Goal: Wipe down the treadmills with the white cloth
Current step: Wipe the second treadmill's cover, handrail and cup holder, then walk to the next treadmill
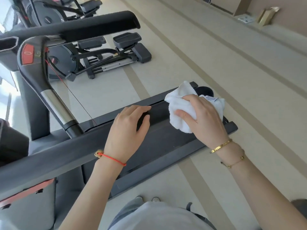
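White cloth (181, 107) bunched up near end of treadmill handrail (69, 151). My right hand (201, 116) on top of cloth, fingers curled round it, pressing down. My left hand (131, 125) just beside it, flat, fingers straight and close together, resting on same rail. Red string (113, 158) on left wrist, gold bracelets (222, 146) on right. Dark treadmill belt (166, 143) below. Beige floor (216, 63) beyond, stepper machine (106, 55) further off.
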Tool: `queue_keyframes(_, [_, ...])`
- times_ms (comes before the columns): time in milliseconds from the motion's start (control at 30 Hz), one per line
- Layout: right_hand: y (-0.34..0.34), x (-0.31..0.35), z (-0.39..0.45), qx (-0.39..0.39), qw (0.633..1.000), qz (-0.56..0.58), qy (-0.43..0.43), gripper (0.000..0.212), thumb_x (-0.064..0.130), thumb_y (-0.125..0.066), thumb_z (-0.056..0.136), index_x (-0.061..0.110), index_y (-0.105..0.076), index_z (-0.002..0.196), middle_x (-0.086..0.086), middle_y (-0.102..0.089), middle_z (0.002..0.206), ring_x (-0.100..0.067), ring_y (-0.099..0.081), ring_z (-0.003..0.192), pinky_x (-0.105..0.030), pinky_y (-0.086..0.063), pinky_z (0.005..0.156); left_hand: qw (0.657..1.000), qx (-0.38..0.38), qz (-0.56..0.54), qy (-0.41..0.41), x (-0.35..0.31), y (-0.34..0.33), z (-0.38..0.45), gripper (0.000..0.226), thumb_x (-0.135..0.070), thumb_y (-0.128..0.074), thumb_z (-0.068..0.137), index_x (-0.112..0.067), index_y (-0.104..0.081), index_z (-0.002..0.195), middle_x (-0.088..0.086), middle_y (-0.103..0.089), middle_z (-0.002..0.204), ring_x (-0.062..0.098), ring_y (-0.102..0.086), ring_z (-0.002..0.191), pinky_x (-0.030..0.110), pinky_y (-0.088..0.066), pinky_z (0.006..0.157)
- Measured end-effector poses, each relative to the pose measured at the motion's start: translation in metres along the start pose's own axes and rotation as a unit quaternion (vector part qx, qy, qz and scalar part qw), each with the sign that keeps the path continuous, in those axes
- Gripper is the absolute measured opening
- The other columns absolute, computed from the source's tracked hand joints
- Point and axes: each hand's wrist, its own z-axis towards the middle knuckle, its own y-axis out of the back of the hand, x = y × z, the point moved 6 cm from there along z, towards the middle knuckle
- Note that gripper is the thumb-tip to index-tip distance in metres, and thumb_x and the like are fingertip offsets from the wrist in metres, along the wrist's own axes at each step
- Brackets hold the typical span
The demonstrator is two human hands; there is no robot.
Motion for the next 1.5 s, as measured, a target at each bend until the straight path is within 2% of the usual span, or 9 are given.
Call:
queue_keyframes(167, [0.014,-0.005,-0.043,0.001,0.992,0.017,-0.123,0.027,0.035,-0.059,0.094,0.011,-0.059,0.104,-0.002,-0.063,0.087,-0.021,-0.056,0.081,-0.032,-0.041,0.076,0.997,0.021,-0.027,-0.066,-0.005,-0.003,-0.001,0.025,-0.017,-0.054,0.097,-0.017,-0.066,0.12,-0.007,-0.067,0.108,0.015,-0.06,0.097,0.039,-0.051,0.088])
queue_keyframes(300, [0.023,0.007,-0.079,-0.022,0.978,0.023,-0.208,0.022,0.034,-0.059,0.094,0.016,-0.056,0.106,0.009,-0.058,0.093,-0.012,-0.052,0.088,-0.022,-0.035,0.075,0.988,0.063,-0.057,-0.131,-0.012,-0.009,-0.004,0.025,-0.016,-0.055,0.097,-0.015,-0.067,0.118,-0.006,-0.067,0.105,0.014,-0.06,0.093,0.04,-0.052,0.085])
queue_keyframes(533, [0.025,0.044,-0.144,-0.057,0.944,-0.024,-0.323,0.025,0.035,-0.06,0.094,0.015,-0.057,0.109,0.004,-0.061,0.099,-0.008,-0.048,0.09,-0.022,-0.033,0.077,0.959,0.154,-0.094,-0.219,-0.016,-0.018,-0.023,0.024,-0.016,-0.057,0.095,-0.014,-0.068,0.117,-0.004,-0.068,0.11,0.016,-0.064,0.098,0.04,-0.055,0.084])
queue_keyframes(667, [0.021,0.071,-0.186,-0.082,0.913,-0.031,-0.397,0.027,0.035,-0.059,0.094,0.015,-0.056,0.112,0.007,-0.057,0.099,-0.008,-0.045,0.089,-0.023,-0.032,0.079,0.935,0.222,-0.115,-0.251,-0.014,-0.028,-0.037,0.025,-0.015,-0.057,0.096,-0.013,-0.068,0.118,-0.003,-0.069,0.111,0.015,-0.064,0.103,0.036,-0.054,0.089])
queue_keyframes(767, [0.018,0.091,-0.219,-0.099,0.885,-0.044,-0.452,0.025,0.036,-0.059,0.094,0.016,-0.056,0.108,0.002,-0.059,0.096,-0.014,-0.049,0.089,-0.027,-0.035,0.079,0.912,0.265,-0.117,-0.29,-0.018,-0.036,-0.049,0.024,-0.013,-0.057,0.096,-0.01,-0.068,0.117,-0.002,-0.07,0.111,0.016,-0.064,0.103,0.037,-0.053,0.091])
queue_keyframes(900, [0.022,0.115,-0.257,-0.123,0.846,-0.062,-0.515,0.026,0.041,-0.056,0.094,0.018,-0.056,0.106,0.004,-0.059,0.092,-0.014,-0.05,0.087,-0.023,-0.031,0.074,0.881,0.311,-0.135,-0.328,-0.033,-0.048,-0.067,0.024,-0.013,-0.056,0.096,-0.01,-0.069,0.115,-0.001,-0.07,0.111,0.019,-0.065,0.102,0.041,-0.054,0.09])
queue_keyframes(1133, [0.046,0.144,-0.302,-0.168,0.78,-0.086,-0.597,0.033,0.04,-0.055,0.094,0.012,-0.058,0.111,-0.003,-0.063,0.098,-0.02,-0.056,0.092,-0.034,-0.042,0.085,0.822,0.379,-0.177,-0.387,-0.077,-0.071,-0.1,0.024,-0.012,-0.056,0.096,-0.011,-0.069,0.116,-0.001,-0.069,0.112,0.019,-0.064,0.105,0.04,-0.053,0.093])
queue_keyframes(1367, [0.088,0.153,-0.354,-0.267,0.702,-0.117,-0.65,0.031,0.039,-0.059,0.092,0.014,-0.059,0.11,0.0,-0.063,0.097,-0.017,-0.055,0.091,-0.029,-0.041,0.085,0.739,0.425,-0.218,-0.475,-0.156,-0.11,-0.144,0.023,-0.01,-0.057,0.096,-0.01,-0.069,0.115,0.0,-0.07,0.111,0.017,-0.065,0.104,0.038,-0.051,0.094])
queue_keyframes(1500, [0.121,0.149,-0.384,-0.307,0.674,-0.159,-0.653,0.029,0.038,-0.06,0.092,0.016,-0.058,0.111,0.005,-0.062,0.098,-0.014,-0.055,0.091,-0.028,-0.042,0.085,0.701,0.43,-0.241,-0.516,-0.215,-0.132,-0.174,0.023,-0.01,-0.057,0.095,-0.011,-0.069,0.115,0.0,-0.07,0.109,0.018,-0.065,0.102,0.038,-0.051,0.093])
